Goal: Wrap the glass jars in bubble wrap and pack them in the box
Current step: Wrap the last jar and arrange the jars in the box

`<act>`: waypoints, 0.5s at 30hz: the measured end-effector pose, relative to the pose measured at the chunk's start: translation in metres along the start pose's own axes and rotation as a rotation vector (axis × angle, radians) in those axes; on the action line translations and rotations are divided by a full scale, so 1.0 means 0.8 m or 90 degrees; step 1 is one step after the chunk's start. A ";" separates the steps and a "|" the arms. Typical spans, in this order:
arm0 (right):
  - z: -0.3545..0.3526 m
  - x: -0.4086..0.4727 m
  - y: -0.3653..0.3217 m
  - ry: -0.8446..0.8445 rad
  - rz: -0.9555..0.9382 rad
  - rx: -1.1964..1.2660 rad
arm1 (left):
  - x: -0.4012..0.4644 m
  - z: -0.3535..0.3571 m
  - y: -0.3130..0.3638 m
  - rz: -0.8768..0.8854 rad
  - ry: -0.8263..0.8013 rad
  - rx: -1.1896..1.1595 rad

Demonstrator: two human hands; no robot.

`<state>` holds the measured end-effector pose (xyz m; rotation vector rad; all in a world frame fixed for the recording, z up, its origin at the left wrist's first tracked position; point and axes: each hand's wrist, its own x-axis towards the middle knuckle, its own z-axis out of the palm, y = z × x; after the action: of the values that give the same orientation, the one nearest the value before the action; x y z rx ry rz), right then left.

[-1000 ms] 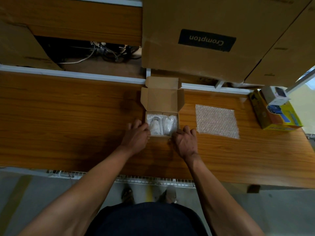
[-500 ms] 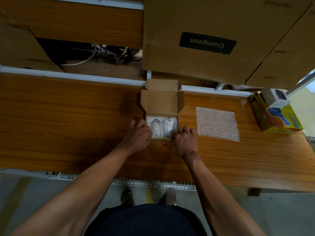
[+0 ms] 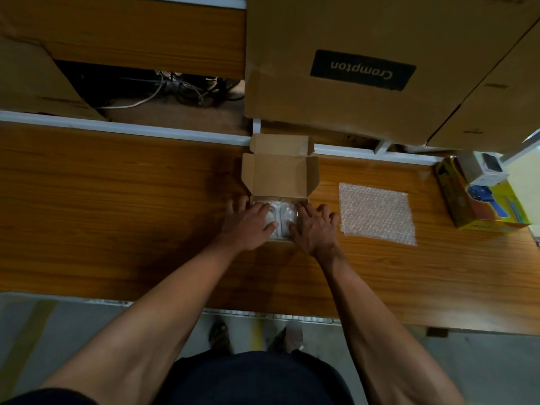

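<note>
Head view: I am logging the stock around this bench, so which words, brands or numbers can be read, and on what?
"Crompton": light letters on a black label, seen upside down, on the large cardboard carton behind the table.
Yellow box at the right: print too blurred to read.
Small white box on top of it: nothing legible.
Small open box at the hands: no print visible.

The small cardboard box [image 3: 280, 182] sits open on the wooden table [image 3: 117, 206], lid flap raised. The left hand [image 3: 248, 223] and right hand [image 3: 314, 229] lie flat on the bubble-wrapped jars [image 3: 282, 217] inside. A bubble wrap sheet [image 3: 377, 213] lies to the right.
</note>
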<state>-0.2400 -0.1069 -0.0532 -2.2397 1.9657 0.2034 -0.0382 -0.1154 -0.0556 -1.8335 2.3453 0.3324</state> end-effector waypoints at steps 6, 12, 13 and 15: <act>-0.005 0.012 0.005 -0.024 0.001 -0.016 | 0.012 -0.004 0.001 -0.019 -0.026 0.021; -0.015 0.017 0.005 -0.038 -0.001 -0.039 | 0.026 -0.015 0.001 -0.022 -0.045 0.051; -0.016 0.018 0.004 -0.040 -0.001 -0.047 | 0.027 -0.015 0.002 -0.025 -0.050 0.055; -0.018 0.022 0.002 -0.045 -0.001 -0.059 | 0.028 -0.016 0.004 -0.029 -0.056 0.057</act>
<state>-0.2397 -0.1274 -0.0428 -2.2569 1.9555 0.3758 -0.0467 -0.1389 -0.0489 -1.7904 2.2203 0.2907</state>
